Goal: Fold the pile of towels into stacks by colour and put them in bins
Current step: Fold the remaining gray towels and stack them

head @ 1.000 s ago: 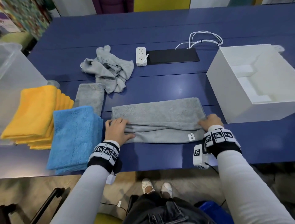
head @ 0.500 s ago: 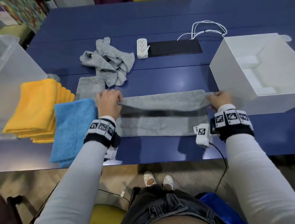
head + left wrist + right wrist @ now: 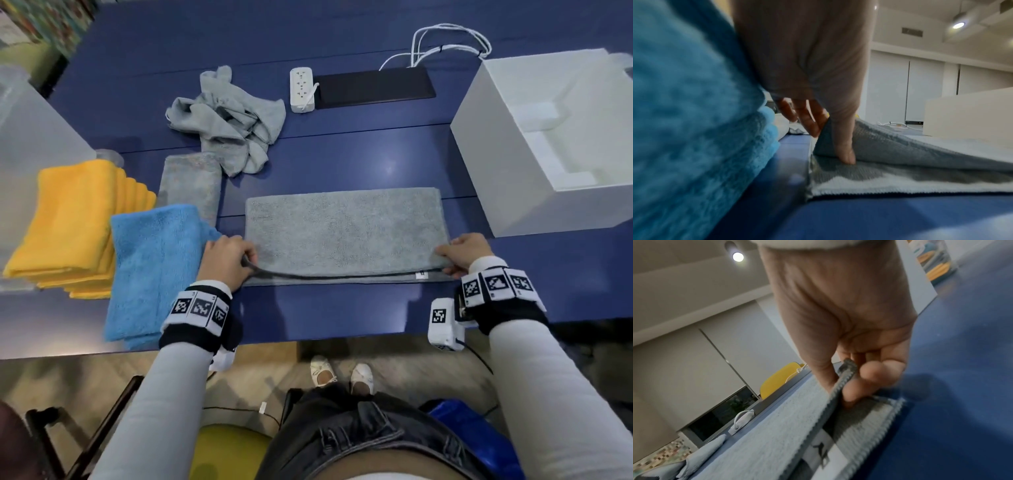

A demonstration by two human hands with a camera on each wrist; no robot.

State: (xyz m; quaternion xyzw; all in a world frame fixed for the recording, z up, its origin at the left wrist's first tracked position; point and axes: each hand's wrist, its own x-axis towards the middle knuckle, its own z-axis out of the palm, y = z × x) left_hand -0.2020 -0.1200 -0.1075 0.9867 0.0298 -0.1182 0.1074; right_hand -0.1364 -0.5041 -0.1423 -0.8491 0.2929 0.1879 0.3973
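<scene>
A grey towel (image 3: pixel 346 233) lies folded lengthwise on the blue table (image 3: pixel 342 161), its top layer drawn down to the near edge. My left hand (image 3: pixel 227 260) pinches the top layer's near left corner (image 3: pixel 824 139) between thumb and fingers. At the near right corner (image 3: pixel 846 369) my right hand (image 3: pixel 460 255) pinches the same layer. A white label (image 3: pixel 421 274) shows near that corner. To the left lie a folded blue towel (image 3: pixel 154 267), a stack of yellow towels (image 3: pixel 75 226), a small folded grey towel (image 3: pixel 191 185) and a crumpled grey towel pile (image 3: pixel 229 120).
A white bin (image 3: pixel 548 144) stands open at the right, close to the towel's far corner. A translucent bin (image 3: pixel 30 144) stands at the left. A white power strip (image 3: pixel 301 89), a black panel (image 3: pixel 373 87) and white cables (image 3: pixel 448 44) lie at the back.
Both hands lifted the towel's far edge and pulled it toward me, laying it over the near half. The hands now sit at the near corners, still pinching the top layer.
</scene>
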